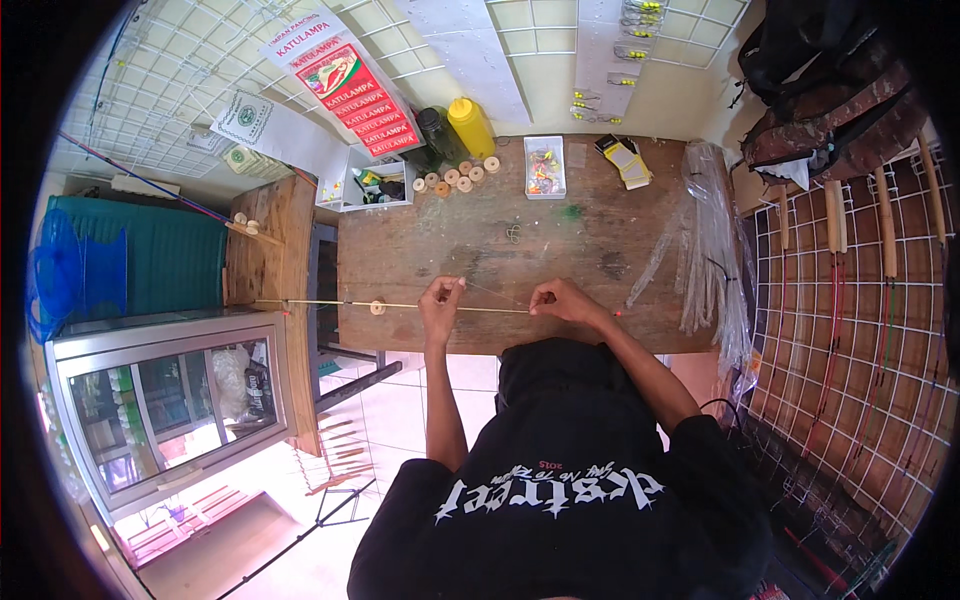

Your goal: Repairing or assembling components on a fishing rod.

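Note:
A thin yellow rod (492,310) lies horizontally along the front of the wooden workbench (620,260), with a wooden spool (377,307) beside it at the left. Just above the rod, my left hand (440,303) pinches a fine, pale line (485,291) between thumb and finger. The line slants down to my right hand (560,304), whose bent fingertips are pinched on it, close against the rod; whether they also grip the rod is unclear. A small green coil (513,233) rests farther back on the bench.
Several spools (462,183), bottles (468,127), a white box of small pieces (545,175) and yellow packets (625,163) stand or lie at the back. Clear plastic tubes (705,260) cover the right end. A glass cabinet (165,420) is at left, a wire rack (820,360) at right.

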Tool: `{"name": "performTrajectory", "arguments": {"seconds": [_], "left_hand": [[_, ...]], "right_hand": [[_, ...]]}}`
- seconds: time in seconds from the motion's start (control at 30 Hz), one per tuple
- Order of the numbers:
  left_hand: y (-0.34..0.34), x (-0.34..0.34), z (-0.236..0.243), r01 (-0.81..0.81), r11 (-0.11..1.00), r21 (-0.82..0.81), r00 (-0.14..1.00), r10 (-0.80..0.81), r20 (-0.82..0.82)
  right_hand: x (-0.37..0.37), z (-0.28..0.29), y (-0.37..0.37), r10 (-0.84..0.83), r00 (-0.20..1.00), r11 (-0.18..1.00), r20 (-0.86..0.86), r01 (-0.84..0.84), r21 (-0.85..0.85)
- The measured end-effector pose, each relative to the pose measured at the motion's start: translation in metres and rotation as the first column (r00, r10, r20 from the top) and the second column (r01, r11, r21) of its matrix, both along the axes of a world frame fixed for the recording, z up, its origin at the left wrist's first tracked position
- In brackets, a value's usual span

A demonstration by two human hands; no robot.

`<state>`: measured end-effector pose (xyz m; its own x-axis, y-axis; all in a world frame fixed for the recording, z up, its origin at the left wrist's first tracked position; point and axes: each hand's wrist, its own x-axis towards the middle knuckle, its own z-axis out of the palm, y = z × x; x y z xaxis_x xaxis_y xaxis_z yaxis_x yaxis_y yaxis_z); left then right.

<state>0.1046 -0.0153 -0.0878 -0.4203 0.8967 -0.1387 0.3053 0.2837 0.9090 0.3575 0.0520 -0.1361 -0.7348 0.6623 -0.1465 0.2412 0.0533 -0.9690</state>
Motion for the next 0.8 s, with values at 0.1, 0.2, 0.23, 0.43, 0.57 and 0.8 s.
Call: {"name": "performTrajectory", "arguments": {"seconds": [0.1,0.2,0.23,0.43,0.57,0.8], "left_hand": [[0.001,0.000,-0.002,0.000,1.000,0.007,1.000,0.000,0.014],[0.001,-0.001,-0.004,-0.001,1.000,0.011,1.000,0.001,0.000],[0.001,-0.002,-0.004,-0.001,1.000,0.011,1.000,0.002,-0.001],[0.002,-0.001,-0.008,0.002,1.000,0.030,0.999,-0.004,0.047],[0.003,-0.002,-0.010,0.028,0.999,0.024,1.000,-0.027,-0.010],[0.003,-0.002,-0.011,0.023,1.000,0.003,0.999,-0.023,-0.038]], "right_hand": [[0.002,0.002,-0.001,-0.012,0.999,0.997,-0.034,0.015,0.078],[0.002,0.012,-0.002,-0.034,0.999,0.999,-0.019,0.033,-0.037],[0.003,0.015,-0.002,-0.033,0.999,0.999,-0.020,0.032,-0.036],[0.001,0.023,-0.003,-0.106,0.992,0.994,-0.073,0.103,-0.044],[0.001,0.021,-0.002,-0.097,0.994,0.995,-0.051,0.097,-0.018],[0.003,0.023,-0.003,-0.065,0.995,0.998,-0.071,0.064,-0.013]]}}
